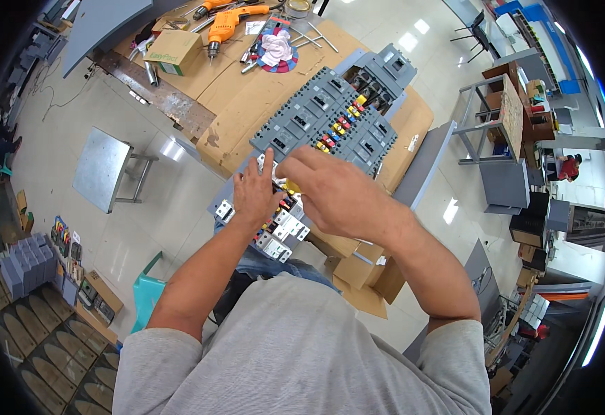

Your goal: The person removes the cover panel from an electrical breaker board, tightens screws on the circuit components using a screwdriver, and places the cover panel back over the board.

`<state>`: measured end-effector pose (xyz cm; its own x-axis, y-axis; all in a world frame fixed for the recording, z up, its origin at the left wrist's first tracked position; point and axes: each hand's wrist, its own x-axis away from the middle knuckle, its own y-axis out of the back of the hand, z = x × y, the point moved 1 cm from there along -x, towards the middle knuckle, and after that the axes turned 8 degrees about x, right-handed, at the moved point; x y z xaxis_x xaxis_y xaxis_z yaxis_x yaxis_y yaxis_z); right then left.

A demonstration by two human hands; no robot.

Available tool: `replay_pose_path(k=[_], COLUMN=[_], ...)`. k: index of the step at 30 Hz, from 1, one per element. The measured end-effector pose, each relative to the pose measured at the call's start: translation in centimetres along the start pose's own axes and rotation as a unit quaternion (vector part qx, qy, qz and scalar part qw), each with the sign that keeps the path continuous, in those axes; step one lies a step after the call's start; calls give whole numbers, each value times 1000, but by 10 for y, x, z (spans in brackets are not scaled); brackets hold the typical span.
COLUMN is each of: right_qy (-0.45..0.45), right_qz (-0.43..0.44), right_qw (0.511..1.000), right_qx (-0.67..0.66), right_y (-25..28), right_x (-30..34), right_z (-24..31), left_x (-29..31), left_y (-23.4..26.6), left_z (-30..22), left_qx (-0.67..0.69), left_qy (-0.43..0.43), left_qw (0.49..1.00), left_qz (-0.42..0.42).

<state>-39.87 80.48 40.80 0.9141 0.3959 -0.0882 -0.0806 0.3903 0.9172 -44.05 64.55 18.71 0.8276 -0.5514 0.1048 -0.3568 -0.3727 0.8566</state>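
Note:
A panel of grey moulded-case circuit breakers point(306, 111) lies on cardboard before me, with red, yellow and blue sleeved busbar ends point(338, 127) down its middle. At its near end sit small white circuit breakers point(290, 227), partly under my hands. My left hand point(254, 194) rests over this near end, fingers apart, the index finger reaching toward the lowest grey breaker. Just right of it, my right hand point(333, 190) is closed with fingers curled downward over the panel. Whatever it grips is hidden behind the fingers. A yellow piece point(292, 186) shows between the two hands.
Beyond the panel lie an orange power drill point(230, 26), a small cardboard box point(173, 52) and a crumpled cloth point(276, 50). A metal stool point(102, 169) stands left, a teal plastic stool point(148, 294) nearer. An open carton point(368, 273) sits below right. Another person point(569, 167) is far right.

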Motion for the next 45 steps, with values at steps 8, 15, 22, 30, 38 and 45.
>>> replay_pose_path(k=[8,15,22,30,38,45], right_qy=[-94,-40,-44,-59,-58,-83], right_qz=[119,94,61,61,41,51], right_qw=[988,991,993,992,995,995], right_qx=[44,82,90,92,70,30], right_y=[35,29,19,21,20,23], right_x=[0,4,11,17,20,15], right_z=[8,3,-9,-9,-10,-13], left_x=[0,-8,-9,-9,-10,-10], left_y=[11,18,16,16,4,-1], left_z=[-8,-14,-15,-21,-26,-18], left_qx=[4,6,1,-1,-40,-32], left_qy=[10,30,42,64,71,64], left_qw=[1000,998,997,994,996,997], left_qz=[24,55,71,84,30,22])
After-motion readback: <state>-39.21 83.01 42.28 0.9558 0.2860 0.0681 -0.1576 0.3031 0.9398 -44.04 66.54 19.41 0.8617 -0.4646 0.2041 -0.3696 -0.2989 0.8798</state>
